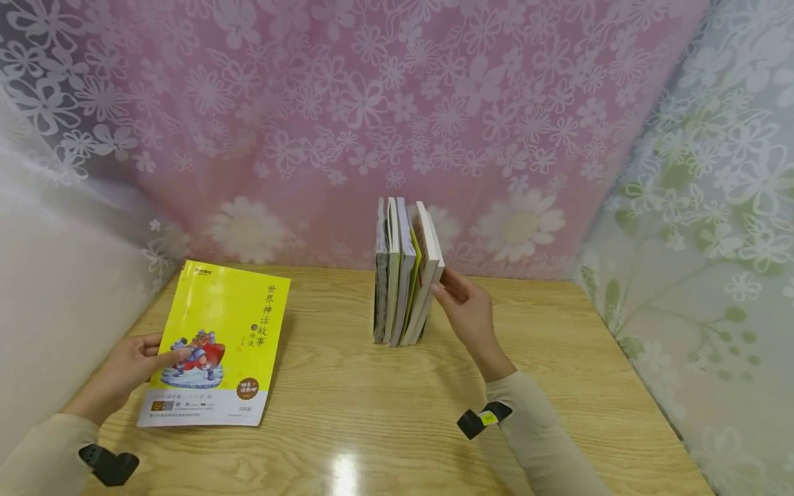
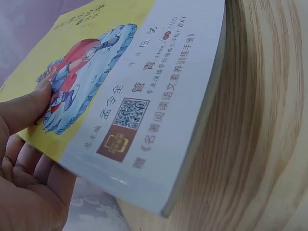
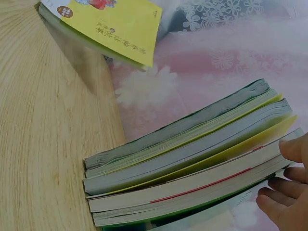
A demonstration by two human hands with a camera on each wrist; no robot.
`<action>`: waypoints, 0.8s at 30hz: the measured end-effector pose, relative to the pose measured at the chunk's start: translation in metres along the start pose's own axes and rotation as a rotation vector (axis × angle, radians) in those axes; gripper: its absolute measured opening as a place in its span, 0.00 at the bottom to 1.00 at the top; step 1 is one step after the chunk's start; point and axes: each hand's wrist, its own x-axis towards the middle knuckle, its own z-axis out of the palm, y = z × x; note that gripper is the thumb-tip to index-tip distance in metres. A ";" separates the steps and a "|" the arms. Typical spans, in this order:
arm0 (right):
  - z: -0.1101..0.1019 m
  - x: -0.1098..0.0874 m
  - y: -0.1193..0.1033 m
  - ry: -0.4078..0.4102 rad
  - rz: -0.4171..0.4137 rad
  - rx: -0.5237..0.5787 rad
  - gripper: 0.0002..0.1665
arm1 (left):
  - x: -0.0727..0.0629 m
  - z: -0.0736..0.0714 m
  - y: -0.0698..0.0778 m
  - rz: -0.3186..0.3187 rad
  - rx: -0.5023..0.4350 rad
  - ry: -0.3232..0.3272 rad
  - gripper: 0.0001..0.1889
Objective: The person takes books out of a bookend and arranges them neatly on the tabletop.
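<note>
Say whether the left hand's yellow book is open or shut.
Shut: the yellow book shows its front cover, no spread pages visible.

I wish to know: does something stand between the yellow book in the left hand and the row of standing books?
Nothing visible: the head view shows only tabletop from the yellow book to the standing books. The right hand is at the row's other side, out of that path.
</note>
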 end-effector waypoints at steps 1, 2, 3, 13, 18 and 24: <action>0.001 0.001 -0.001 0.006 -0.004 -0.004 0.28 | 0.002 -0.002 -0.002 -0.010 0.028 0.007 0.35; 0.002 0.002 -0.001 0.012 -0.008 -0.009 0.28 | 0.004 -0.005 -0.004 -0.019 0.056 0.014 0.37; 0.003 0.002 -0.001 0.017 -0.011 -0.012 0.28 | 0.006 -0.007 -0.007 -0.024 0.080 0.023 0.37; 0.004 0.009 0.003 0.027 -0.005 -0.092 0.26 | 0.023 -0.024 -0.026 -0.058 0.194 0.051 0.34; 0.004 0.012 0.006 0.046 -0.003 -0.115 0.25 | 0.035 -0.024 -0.035 -0.028 0.225 0.062 0.27; 0.006 0.015 0.010 0.066 -0.050 -0.143 0.23 | 0.050 -0.025 -0.041 -0.106 0.220 0.035 0.42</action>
